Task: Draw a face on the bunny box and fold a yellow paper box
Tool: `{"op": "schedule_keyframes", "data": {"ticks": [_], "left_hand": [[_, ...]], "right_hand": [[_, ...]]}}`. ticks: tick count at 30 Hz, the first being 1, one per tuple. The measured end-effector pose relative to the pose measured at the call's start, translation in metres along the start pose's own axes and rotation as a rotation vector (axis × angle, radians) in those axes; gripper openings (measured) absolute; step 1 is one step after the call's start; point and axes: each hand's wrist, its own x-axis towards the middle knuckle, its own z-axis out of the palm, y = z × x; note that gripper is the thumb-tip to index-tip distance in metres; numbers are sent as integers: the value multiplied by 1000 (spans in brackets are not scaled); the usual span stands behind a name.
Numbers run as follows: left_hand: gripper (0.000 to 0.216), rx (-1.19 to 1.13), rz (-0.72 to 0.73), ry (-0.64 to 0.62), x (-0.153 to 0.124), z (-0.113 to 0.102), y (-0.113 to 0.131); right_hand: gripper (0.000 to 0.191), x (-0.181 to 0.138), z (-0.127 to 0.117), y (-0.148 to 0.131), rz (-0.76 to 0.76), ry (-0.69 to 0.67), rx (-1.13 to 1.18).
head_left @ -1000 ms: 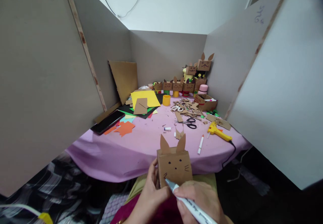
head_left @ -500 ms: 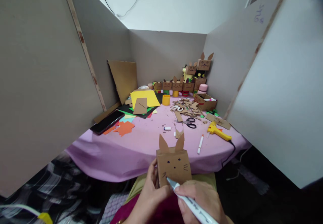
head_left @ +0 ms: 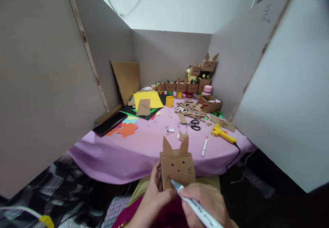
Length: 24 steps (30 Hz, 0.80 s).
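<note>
A small cardboard box (head_left: 178, 166) with two pointed cardboard ears is held upright above my lap. Two eyes, a nose dot and whisker lines in dark ink mark its front. My left hand (head_left: 155, 190) grips the box by its left side and lower edge, fingers partly behind it. In my right hand (head_left: 205, 200) is a white marker (head_left: 197, 209) with a grey tip end. That tip touches, or nearly touches, the box's lower left by the whisker lines.
On the pink-covered table (head_left: 146, 152) lie black-handled scissors (head_left: 194, 124), a yellow glue gun (head_left: 223, 133), another marker (head_left: 204, 146), a phone (head_left: 110, 123) and cardboard scraps (head_left: 190, 109). Finished-looking box-headed figures (head_left: 181, 87) line the back. Grey panels (head_left: 169, 49) enclose the table.
The marker tip has shifted very slightly at the lower left whiskers of the box. The whole view has moved a little; both hands keep their holds.
</note>
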Motion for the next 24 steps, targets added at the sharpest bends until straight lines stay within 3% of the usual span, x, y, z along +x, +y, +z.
{"op": "schedule_keyframes", "data": {"ticks": [24], "left_hand": [[78, 27, -11, -65, 5, -9, -7]], "right_hand": [[14, 1, 1, 1, 6, 11, -17]]}}
